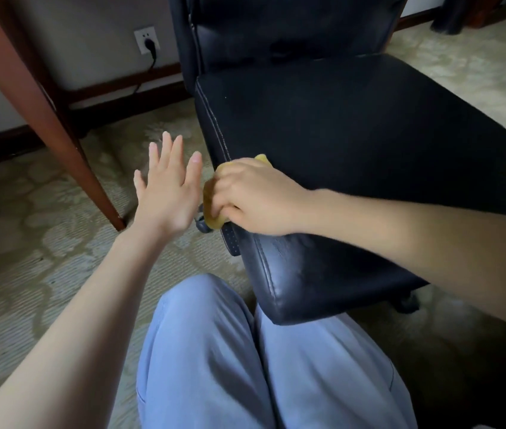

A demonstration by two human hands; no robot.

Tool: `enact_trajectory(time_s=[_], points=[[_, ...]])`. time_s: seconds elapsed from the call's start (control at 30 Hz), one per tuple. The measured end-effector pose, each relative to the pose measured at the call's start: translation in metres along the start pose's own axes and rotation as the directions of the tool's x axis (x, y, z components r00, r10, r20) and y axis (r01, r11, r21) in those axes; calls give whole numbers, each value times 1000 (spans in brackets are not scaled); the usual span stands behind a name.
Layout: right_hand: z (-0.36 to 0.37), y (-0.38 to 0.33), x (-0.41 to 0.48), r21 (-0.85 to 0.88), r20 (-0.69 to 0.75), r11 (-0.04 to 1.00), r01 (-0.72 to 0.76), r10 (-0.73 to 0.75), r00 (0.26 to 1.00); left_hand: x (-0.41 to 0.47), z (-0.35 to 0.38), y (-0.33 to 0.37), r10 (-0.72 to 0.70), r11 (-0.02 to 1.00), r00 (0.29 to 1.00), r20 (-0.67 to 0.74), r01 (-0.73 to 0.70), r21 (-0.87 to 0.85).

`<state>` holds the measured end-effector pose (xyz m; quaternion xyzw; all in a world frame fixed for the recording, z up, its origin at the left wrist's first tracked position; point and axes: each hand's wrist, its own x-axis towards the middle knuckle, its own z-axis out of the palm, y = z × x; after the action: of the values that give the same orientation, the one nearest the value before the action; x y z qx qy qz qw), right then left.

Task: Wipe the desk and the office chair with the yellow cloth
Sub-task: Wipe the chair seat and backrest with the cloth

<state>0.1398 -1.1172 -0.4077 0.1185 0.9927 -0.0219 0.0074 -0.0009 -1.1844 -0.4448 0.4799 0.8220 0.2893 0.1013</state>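
The black leather office chair (353, 128) fills the upper right, its seat facing me and its backrest behind. My right hand (257, 199) presses the bunched yellow cloth (211, 209) against the seat's left front edge, fingers closed over it. Only the cloth's edges show around the hand. Left of the chair, my left hand (169, 187) hovers in the air with fingers spread, holding nothing and touching nothing. A reddish-brown wooden desk leg (44, 119) slants down at the upper left.
Patterned pale carpet (28, 243) covers the floor. A wall socket with a black plug (148, 41) and its cable sit on the wall behind. My knees in light blue trousers (245, 366) are at the bottom centre, close to the seat's front corner.
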Motion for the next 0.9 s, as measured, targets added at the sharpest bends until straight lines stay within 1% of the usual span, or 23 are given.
enact_trajectory(time_s=[0.1,0.17,0.23,0.27,0.33,0.4,0.47,0.5,0.57,0.63,0.73,0.83,0.9], points=[[11,-20,-37,-15,-104,1000,0,-2,995,0,4,16,44,999,998,44,-42,-35],[21,-31,-62,3,-221,998,60,-58,974,-2,9,28,76,995,993,94,-70,-66],[33,-38,-84,-68,-333,991,118,-135,933,-5,15,37,105,991,983,154,-92,-94],[39,-40,-94,-114,-364,983,144,-176,915,-6,18,41,117,990,976,185,-101,-96],[51,-40,-113,-191,-374,959,209,-267,888,-9,25,46,130,991,961,246,-117,-65],[59,-33,-130,-248,-353,924,291,-367,861,-12,30,47,132,991,950,284,-128,-35],[64,-23,-144,-268,-343,895,357,-435,833,-15,34,45,140,990,949,283,-133,-44],[65,-17,-150,-252,-350,894,372,-442,826,-17,35,44,146,989,950,275,-135,-58],[65,-8,-160,-188,-380,915,357,-403,833,-20,37,41,163,986,951,263,-146,-81],[61,0,-167,-107,-407,947,304,-320,856,-22,37,40,175,984,949,263,-156,-90],[50,10,-168,45,-413,986,161,-129,901,-22,35,41,173,984,944,282,-153,-89],[36,15,-156,215,-384,977,12,73,920,-16,26,38,185,983,931,314,-169,-77],[27,12,-140,265,-358,962,-68,164,919,-11,18,35,203,975,919,337,-160,-151]])
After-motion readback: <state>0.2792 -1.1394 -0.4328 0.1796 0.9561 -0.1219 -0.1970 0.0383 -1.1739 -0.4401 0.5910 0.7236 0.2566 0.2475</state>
